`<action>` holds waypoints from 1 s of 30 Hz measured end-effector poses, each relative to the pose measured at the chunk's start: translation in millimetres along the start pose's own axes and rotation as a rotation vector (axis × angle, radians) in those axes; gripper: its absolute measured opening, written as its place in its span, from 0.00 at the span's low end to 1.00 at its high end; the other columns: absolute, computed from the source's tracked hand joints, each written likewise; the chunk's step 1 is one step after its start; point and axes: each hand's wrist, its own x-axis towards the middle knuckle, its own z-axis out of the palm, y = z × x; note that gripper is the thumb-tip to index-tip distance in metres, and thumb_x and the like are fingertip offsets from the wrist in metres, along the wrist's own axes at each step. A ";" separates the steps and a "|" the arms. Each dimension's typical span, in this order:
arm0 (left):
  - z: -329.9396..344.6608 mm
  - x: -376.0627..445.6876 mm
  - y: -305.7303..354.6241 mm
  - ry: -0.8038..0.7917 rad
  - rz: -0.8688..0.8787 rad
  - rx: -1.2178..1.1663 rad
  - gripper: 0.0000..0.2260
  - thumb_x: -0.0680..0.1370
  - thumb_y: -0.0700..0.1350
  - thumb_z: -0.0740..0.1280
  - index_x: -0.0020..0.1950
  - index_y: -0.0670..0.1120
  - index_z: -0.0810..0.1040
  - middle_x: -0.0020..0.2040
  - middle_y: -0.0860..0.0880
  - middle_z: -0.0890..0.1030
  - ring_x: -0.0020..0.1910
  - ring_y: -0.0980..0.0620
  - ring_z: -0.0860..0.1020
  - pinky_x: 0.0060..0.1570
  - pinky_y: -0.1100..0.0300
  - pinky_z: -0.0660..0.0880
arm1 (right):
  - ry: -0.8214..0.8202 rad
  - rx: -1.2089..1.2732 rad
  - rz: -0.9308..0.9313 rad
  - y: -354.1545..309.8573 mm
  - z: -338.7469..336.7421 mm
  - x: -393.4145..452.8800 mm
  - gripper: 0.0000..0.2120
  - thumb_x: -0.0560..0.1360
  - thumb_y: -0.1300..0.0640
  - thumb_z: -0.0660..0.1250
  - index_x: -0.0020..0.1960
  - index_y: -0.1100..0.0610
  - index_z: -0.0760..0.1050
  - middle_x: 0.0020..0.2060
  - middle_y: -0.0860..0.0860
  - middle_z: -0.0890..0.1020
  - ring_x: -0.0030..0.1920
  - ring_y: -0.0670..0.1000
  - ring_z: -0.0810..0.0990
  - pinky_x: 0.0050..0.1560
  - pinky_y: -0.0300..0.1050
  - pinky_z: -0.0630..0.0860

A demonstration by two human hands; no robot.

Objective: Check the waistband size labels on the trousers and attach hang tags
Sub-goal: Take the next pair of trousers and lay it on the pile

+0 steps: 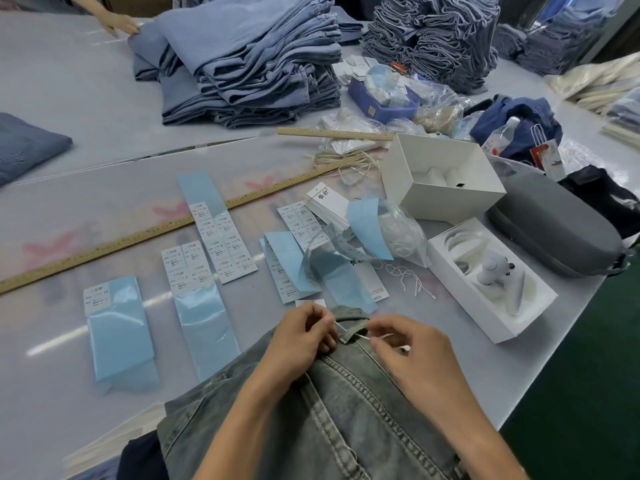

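A pair of washed grey-blue denim trousers lies in front of me with its waistband toward the table's middle. A thin white tag string runs through a belt loop on the waistband. My left hand pinches one end of the string at the loop's left. My right hand pinches the other end just right of the loop. A white hang tag peeks out beyond my left hand. Sheets of size stickers on blue backing lie spread across the table.
A stack of white hang tags and loose strings lie ahead. Two wooden rulers cross the table. White boxes, a grey case and piles of folded jeans stand beyond. Another person's hand touches the far pile.
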 end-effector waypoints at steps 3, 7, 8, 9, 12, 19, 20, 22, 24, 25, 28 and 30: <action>8.9 0.1 2.5 0.014 0.037 0.033 0.07 0.85 0.42 0.62 0.48 0.43 0.75 0.41 0.50 0.85 0.33 0.54 0.80 0.33 0.64 0.74 | 0.074 -0.041 -0.065 0.6 -7.0 1.7 0.08 0.74 0.57 0.75 0.49 0.44 0.84 0.43 0.35 0.84 0.44 0.36 0.82 0.44 0.30 0.76; 7.3 -2.7 3.5 0.077 0.039 -0.279 0.06 0.86 0.42 0.60 0.50 0.43 0.71 0.46 0.47 0.87 0.35 0.51 0.81 0.29 0.64 0.74 | 0.138 0.013 -0.012 17.6 -28.5 16.4 0.09 0.76 0.54 0.73 0.54 0.41 0.82 0.47 0.31 0.81 0.47 0.36 0.80 0.44 0.28 0.75; 3.6 -4.5 4.4 0.079 0.043 -0.352 0.06 0.86 0.42 0.59 0.51 0.43 0.71 0.47 0.44 0.87 0.35 0.51 0.81 0.29 0.63 0.74 | 0.064 0.007 0.043 24.6 -32.5 19.6 0.11 0.77 0.53 0.72 0.55 0.39 0.81 0.49 0.29 0.79 0.50 0.35 0.79 0.46 0.29 0.74; -0.1 -6.3 5.8 0.076 0.052 -0.399 0.05 0.86 0.42 0.59 0.51 0.43 0.71 0.47 0.42 0.87 0.35 0.51 0.81 0.29 0.63 0.75 | -0.014 -0.017 0.089 32.4 -33.8 21.9 0.12 0.78 0.53 0.71 0.57 0.39 0.80 0.50 0.29 0.80 0.52 0.34 0.79 0.51 0.32 0.75; -8.2 -12.3 12.3 0.084 0.094 -0.444 0.05 0.86 0.42 0.59 0.52 0.43 0.72 0.44 0.39 0.86 0.34 0.50 0.81 0.30 0.61 0.77 | -0.141 -0.053 0.168 48.1 -26.1 22.1 0.13 0.79 0.52 0.70 0.62 0.42 0.79 0.55 0.37 0.83 0.59 0.38 0.79 0.64 0.45 0.75; -13.8 -21.6 26.2 0.095 0.205 -0.482 0.05 0.84 0.43 0.60 0.52 0.41 0.71 0.44 0.38 0.85 0.36 0.48 0.80 0.32 0.59 0.77 | -0.017 -0.258 0.016 37.9 -12.9 7.7 0.19 0.77 0.46 0.70 0.68 0.38 0.75 0.53 0.30 0.78 0.53 0.33 0.77 0.47 0.27 0.68; -13.1 -22.4 26.2 0.101 0.207 -0.476 0.05 0.84 0.42 0.60 0.52 0.41 0.71 0.44 0.38 0.85 0.36 0.48 0.80 0.33 0.59 0.77 | 0.017 -0.347 -0.037 33.4 -13.0 3.7 0.20 0.78 0.44 0.68 0.69 0.38 0.74 0.54 0.34 0.80 0.54 0.39 0.79 0.48 0.34 0.70; -11.7 -23.5 24.0 0.122 0.193 -0.480 0.05 0.85 0.41 0.59 0.52 0.42 0.72 0.44 0.38 0.85 0.35 0.48 0.80 0.32 0.60 0.77 | 0.037 -0.479 -0.126 24.3 -10.8 -3.4 0.20 0.78 0.43 0.66 0.69 0.37 0.72 0.53 0.40 0.82 0.53 0.47 0.81 0.48 0.44 0.72; -10.5 -24.4 21.5 0.140 0.169 -0.489 0.05 0.85 0.41 0.59 0.51 0.42 0.72 0.43 0.39 0.85 0.34 0.49 0.80 0.32 0.61 0.77 | 0.050 -0.559 -0.208 19.5 -7.2 -7.4 0.18 0.78 0.47 0.69 0.67 0.39 0.76 0.50 0.42 0.85 0.50 0.49 0.82 0.48 0.46 0.75; -9.7 -25.1 20.9 0.143 0.160 -0.494 0.05 0.85 0.41 0.60 0.52 0.41 0.72 0.43 0.39 0.85 0.34 0.49 0.80 0.31 0.61 0.77 | 0.078 -0.569 -0.238 18.3 -7.4 -8.0 0.16 0.77 0.51 0.72 0.63 0.43 0.80 0.48 0.43 0.86 0.47 0.50 0.83 0.46 0.47 0.77; -8.0 -26.1 19.5 0.141 0.141 -0.490 0.06 0.83 0.43 0.61 0.52 0.41 0.72 0.42 0.40 0.85 0.34 0.50 0.80 0.32 0.61 0.77 | 0.198 -0.463 -0.279 16.7 -20.5 -0.8 0.09 0.75 0.57 0.76 0.53 0.47 0.85 0.43 0.43 0.86 0.43 0.50 0.83 0.44 0.49 0.79; -5.8 -27.0 17.6 0.138 0.124 -0.465 0.05 0.84 0.43 0.61 0.51 0.43 0.73 0.43 0.40 0.85 0.34 0.51 0.80 0.32 0.62 0.76 | 0.169 -0.410 -0.277 14.3 -32.8 7.3 0.05 0.77 0.56 0.73 0.51 0.47 0.85 0.44 0.43 0.86 0.46 0.50 0.83 0.48 0.51 0.80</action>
